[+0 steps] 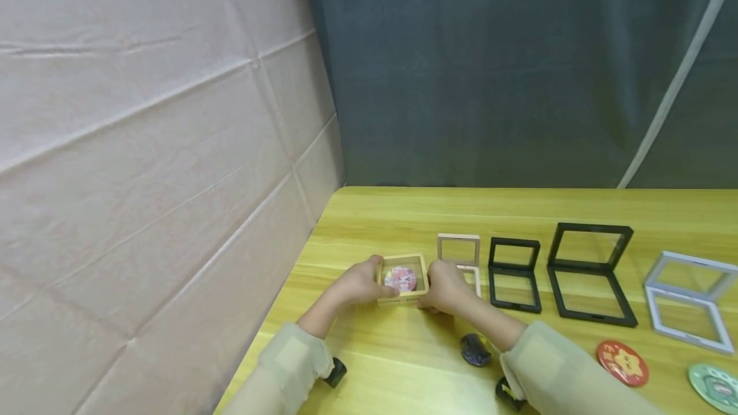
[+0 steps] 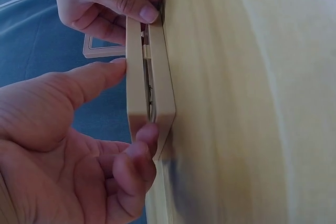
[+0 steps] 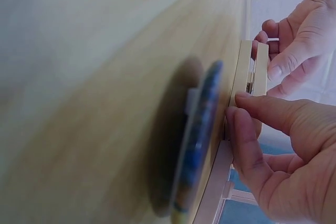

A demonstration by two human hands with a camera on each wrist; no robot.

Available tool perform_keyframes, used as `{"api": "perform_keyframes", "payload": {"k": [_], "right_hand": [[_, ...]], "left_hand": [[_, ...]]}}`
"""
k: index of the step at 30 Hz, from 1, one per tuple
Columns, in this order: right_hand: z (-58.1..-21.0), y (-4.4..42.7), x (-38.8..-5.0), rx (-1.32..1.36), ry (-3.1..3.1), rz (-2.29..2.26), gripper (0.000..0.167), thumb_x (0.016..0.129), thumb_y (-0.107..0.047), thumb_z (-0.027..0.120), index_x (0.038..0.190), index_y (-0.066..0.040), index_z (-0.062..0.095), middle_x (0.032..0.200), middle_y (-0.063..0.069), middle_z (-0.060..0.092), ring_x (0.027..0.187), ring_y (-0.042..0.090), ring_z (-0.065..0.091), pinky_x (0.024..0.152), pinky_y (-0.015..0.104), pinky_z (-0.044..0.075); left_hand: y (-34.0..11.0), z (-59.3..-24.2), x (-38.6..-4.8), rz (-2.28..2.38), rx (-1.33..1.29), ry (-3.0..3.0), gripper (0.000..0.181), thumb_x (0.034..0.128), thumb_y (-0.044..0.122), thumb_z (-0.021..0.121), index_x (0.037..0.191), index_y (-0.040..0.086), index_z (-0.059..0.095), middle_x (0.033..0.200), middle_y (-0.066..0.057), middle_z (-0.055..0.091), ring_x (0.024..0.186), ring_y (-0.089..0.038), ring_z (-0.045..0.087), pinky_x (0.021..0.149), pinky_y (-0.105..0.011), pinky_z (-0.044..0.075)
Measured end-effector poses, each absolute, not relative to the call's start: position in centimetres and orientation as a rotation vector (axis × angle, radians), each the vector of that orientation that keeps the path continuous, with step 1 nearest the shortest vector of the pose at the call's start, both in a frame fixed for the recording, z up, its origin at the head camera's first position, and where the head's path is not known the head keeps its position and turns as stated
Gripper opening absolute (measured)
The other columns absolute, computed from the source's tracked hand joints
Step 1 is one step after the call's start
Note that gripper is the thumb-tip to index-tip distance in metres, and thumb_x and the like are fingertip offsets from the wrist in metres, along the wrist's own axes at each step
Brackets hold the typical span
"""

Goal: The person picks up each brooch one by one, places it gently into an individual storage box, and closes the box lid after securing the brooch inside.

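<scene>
A small beige frame (image 1: pixel 425 274) lies on the table with a round pink badge (image 1: pixel 400 279) behind its clear panel. The left hand (image 1: pixel 362 282) grips its left side, thumb on the near edge. At its right side the right hand (image 1: pixel 447 288) pinches the near corner. In the left wrist view the two halves of the frame (image 2: pixel 135 82) stand slightly apart, the left hand (image 2: pixel 79 145) on one end and the right hand (image 2: pixel 107 1) on the other. The right wrist view shows the right hand's (image 3: pixel 289 156) thumb and fingers on the frame's edge (image 3: pixel 240 72).
Right of the hands stand a pale pink open frame (image 1: pixel 458 236), two black open frames (image 1: pixel 515 270) (image 1: pixel 594 268) and a white one (image 1: pixel 688 300). Nearer lie a dark badge (image 1: pixel 475 349), a red star badge (image 1: pixel 623 362) and a green badge (image 1: pixel 717 387). Cloth walls (image 1: pixel 173 146) border the table.
</scene>
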State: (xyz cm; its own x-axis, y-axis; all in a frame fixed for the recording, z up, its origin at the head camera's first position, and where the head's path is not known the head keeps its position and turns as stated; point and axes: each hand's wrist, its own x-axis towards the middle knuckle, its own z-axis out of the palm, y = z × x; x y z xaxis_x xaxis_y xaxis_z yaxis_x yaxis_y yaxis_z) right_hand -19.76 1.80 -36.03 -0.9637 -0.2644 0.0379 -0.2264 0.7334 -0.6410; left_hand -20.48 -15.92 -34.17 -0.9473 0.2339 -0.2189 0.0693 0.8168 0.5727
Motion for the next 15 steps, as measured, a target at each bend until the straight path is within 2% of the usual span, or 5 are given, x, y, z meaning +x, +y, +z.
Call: {"api": "perform_keyframes", "payload": {"k": [2,8,15], "right_hand": [[-36.05,1.8,-19.79,-0.403,2.877,-1.044,0.034,0.057,-0.009,0.084,0.053,-0.004,0.051,0.044,0.003,0.048,0.039,0.013,0.046,0.041,0.023,0.038],[-36.07,1.68,-19.91,-0.392,2.879,-1.028,0.035,0.056,-0.01,0.084,0.051,-0.005,0.049,0.043,0.002,0.047,0.038,0.013,0.045,0.041,0.022,0.037],[-36.12,1.64,-20.0,-0.385,2.876,-1.025,0.036,0.056,-0.009,0.083,0.049,-0.006,0.049,0.039,0.001,0.047,0.037,0.013,0.045,0.041,0.023,0.038]], "left_hand": [[-15.84,-34.13,-20.55,0.804,0.235,2.74,0.08,0.0757,0.03,0.072,0.135,-0.004,0.03,0.118,-0.021,0.054,0.097,-0.024,0.054,0.09,-0.041,0.041],[-15.73,-34.19,-20.74,0.791,0.228,2.752,0.081,0.0725,0.029,0.075,0.134,-0.004,0.032,0.108,-0.018,0.058,0.08,-0.02,0.052,0.078,-0.037,0.045],[-15.88,-34.45,-21.01,0.926,0.183,2.697,0.08,0.0705,0.023,0.077,0.132,-0.002,0.032,0.083,-0.008,0.055,0.065,-0.018,0.048,0.058,-0.029,0.041]]}}
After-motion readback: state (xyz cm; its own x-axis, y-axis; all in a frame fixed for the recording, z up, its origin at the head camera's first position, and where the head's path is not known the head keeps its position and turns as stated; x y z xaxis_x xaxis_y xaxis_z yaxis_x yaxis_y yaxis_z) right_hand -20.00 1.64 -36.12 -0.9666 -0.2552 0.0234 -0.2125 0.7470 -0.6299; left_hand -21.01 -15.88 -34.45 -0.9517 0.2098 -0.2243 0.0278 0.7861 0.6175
